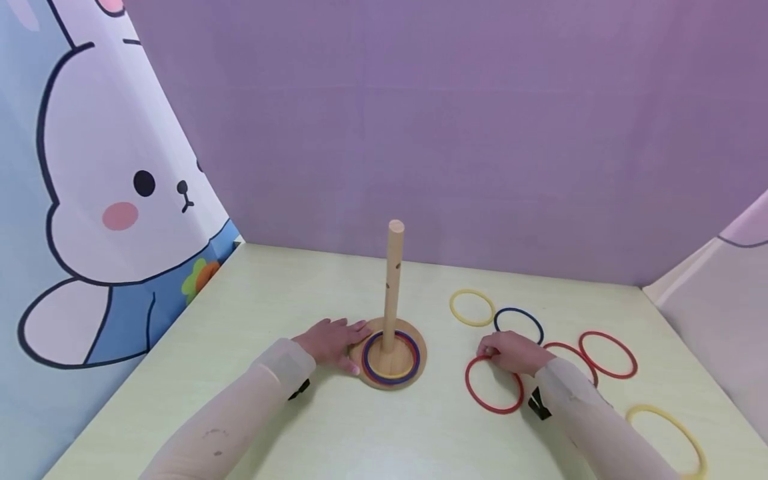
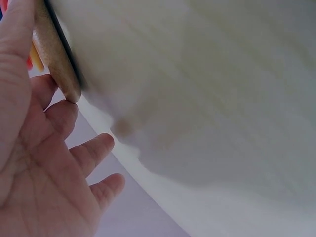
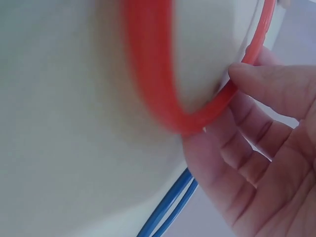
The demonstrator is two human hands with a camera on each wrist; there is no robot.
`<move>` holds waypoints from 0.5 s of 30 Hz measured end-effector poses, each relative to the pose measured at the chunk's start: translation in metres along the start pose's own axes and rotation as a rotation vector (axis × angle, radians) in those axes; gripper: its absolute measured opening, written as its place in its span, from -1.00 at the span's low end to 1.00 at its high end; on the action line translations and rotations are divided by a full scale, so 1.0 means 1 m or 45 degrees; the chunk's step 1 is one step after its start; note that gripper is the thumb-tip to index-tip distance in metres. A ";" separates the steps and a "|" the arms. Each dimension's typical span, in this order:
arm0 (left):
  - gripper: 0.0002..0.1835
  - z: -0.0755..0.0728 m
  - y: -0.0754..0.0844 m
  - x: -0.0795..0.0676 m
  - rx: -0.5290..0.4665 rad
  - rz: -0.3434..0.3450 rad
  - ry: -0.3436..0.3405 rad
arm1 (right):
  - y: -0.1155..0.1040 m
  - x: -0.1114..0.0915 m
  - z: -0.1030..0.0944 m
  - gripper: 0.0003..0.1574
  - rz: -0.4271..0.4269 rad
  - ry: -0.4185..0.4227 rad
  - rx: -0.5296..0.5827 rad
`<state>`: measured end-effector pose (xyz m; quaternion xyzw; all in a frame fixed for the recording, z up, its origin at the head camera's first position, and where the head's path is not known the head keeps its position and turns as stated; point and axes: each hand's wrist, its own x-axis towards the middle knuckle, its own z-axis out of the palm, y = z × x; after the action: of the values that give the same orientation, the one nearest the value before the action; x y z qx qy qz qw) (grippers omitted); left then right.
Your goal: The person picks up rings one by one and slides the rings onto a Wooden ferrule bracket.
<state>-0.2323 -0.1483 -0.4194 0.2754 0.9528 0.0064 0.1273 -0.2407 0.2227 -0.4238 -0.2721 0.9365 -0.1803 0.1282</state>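
A round wooden base with an upright peg stands near the middle of the table. Several rings, in red, blue and yellow, lie around the foot of the peg. My left hand holds the base by its left edge, thumb toward the front and fingers spread behind. The left wrist view shows two fingertips against the rim of the base. With thumb and fingers my right hand pinches a red ring at its far side. In the right wrist view, the held ring's near part is blurred.
Beyond my right hand lie a yellow ring and a blue ring. Two red rings, one partly behind my wrist and one farther right, overlap. Another yellow ring is at front right. A purple cloth hangs behind the table.
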 end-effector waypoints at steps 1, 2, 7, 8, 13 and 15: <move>-0.08 0.000 0.000 0.000 0.008 -0.003 0.000 | -0.001 0.000 0.000 -0.73 -0.016 0.002 0.012; -0.08 0.000 0.000 0.000 0.012 -0.008 0.000 | -0.002 0.001 0.000 -0.74 -0.028 0.004 0.023; -0.09 -0.001 0.002 0.000 -0.004 -0.010 -0.004 | -0.005 0.001 0.001 -0.76 -0.046 0.000 0.092; -0.09 -0.001 0.002 0.000 -0.010 -0.010 -0.004 | -0.005 0.001 0.001 -0.77 -0.043 0.005 0.108; -0.08 -0.001 0.002 0.000 -0.004 -0.019 -0.002 | -0.007 0.002 0.001 -0.77 -0.009 0.037 0.173; -0.08 -0.001 0.001 0.000 0.003 -0.020 -0.001 | -0.008 0.003 0.002 -0.74 0.019 0.063 0.191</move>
<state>-0.2316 -0.1472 -0.4182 0.2679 0.9550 0.0042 0.1274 -0.2387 0.2139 -0.4227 -0.2501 0.9253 -0.2556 0.1265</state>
